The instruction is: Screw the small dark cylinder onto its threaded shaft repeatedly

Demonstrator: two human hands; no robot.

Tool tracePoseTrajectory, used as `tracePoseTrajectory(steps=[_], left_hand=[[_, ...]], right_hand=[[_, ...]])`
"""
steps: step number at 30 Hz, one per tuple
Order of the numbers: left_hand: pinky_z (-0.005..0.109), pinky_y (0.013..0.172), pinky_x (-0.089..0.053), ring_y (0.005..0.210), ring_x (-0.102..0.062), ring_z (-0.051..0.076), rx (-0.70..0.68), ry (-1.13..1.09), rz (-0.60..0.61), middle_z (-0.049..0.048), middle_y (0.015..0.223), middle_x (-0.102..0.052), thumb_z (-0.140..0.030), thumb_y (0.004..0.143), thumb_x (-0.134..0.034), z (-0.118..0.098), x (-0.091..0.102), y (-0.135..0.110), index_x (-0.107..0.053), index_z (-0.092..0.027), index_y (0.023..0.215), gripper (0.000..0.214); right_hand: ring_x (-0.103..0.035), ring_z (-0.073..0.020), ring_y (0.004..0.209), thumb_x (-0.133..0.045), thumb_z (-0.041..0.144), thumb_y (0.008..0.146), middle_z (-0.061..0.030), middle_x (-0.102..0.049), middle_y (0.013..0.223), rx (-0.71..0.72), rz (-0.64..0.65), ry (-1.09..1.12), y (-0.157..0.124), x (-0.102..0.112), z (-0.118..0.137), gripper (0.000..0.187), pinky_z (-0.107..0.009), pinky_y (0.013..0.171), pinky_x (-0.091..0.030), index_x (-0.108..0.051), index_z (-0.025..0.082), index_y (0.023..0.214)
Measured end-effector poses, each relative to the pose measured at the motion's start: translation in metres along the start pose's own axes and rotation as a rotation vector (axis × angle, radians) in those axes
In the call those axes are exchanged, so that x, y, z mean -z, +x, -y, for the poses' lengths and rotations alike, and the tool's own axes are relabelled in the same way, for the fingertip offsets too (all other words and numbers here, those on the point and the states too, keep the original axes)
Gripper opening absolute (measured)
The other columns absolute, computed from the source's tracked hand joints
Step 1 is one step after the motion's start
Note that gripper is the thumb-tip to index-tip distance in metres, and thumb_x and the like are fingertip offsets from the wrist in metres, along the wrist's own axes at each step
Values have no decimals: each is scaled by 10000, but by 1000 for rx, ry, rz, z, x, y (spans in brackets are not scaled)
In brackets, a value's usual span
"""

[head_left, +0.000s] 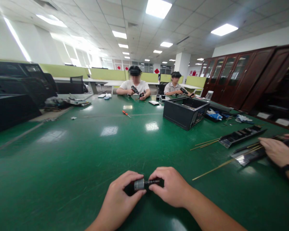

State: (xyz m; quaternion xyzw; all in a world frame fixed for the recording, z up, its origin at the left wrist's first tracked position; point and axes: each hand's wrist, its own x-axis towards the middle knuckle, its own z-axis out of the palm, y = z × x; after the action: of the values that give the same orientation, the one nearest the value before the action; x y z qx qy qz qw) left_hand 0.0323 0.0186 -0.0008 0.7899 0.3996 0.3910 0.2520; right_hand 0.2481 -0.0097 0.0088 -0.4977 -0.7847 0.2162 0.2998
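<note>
My left hand [121, 197] is wrapped around the black body of a small power tool whose silver chuck [139, 184] sticks out toward the right. My right hand [168, 187] pinches the dark bit [152, 182] that sits in that chuck. Both hands hover low over the green table [86, 154], close to its near edge.
A co-worker's hands [276, 150] rest on black metal strips [240, 135] at the right, beside thin yellow rods [214, 168]. A black computer case [185, 112] stands mid-table. A red screwdriver [126, 113] lies farther back. Two people sit at the far end holding tools. Black equipment [14, 93] lines the left.
</note>
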Motion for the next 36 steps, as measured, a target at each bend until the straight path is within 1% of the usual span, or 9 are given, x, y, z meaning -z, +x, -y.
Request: tracePoseTrajectory(steps=[6, 12, 16, 22, 36], left_hand=[[236, 777, -535, 838, -693, 158, -1, 6, 12, -28, 915, -726, -181, 720, -781, -1, -1, 0, -740, -286, 948, 254], [246, 781, -526, 846, -688, 161, 4, -2, -6, -30, 914, -725, -185, 724, -773, -1, -2, 1, -737, -289, 953, 253], [249, 791, -520, 852, -684, 158, 13, -10, -12, -38, 921, -722, -200, 728, -781, 0, -2, 1, -733, -296, 962, 257], [252, 792, -514, 852, -682, 155, 28, -12, -14, -42, 915, -721, -180, 718, -775, 0, -2, -1, -733, -296, 956, 268], [255, 803, -514, 868, -682, 158, 23, -9, -15, -39, 934, -722, -192, 726, -779, 1, -2, 1, -731, -301, 963, 265]], right_hand=[[-652, -174, 841, -698, 237, 841, -19, -717, 896, 4, -6, 0, 0, -1, 0, 130, -263, 767, -445, -731, 213, 964], [-647, -167, 821, -697, 221, 840, -16, -712, 869, 31, -16, -8, -2, 5, -1, 108, -258, 747, -442, -728, 206, 943], [-642, -165, 812, -701, 218, 834, -14, -707, 862, 23, -20, -15, -2, 7, -3, 102, -259, 745, -441, -728, 209, 932], [-635, -161, 799, -723, 213, 805, -8, -700, 863, 22, -20, -7, -3, 7, -5, 121, -258, 744, -442, -717, 210, 927], [-624, -157, 783, -719, 182, 801, 0, -692, 836, 5, -20, -26, -3, 8, -8, 99, -258, 730, -433, -709, 212, 895]])
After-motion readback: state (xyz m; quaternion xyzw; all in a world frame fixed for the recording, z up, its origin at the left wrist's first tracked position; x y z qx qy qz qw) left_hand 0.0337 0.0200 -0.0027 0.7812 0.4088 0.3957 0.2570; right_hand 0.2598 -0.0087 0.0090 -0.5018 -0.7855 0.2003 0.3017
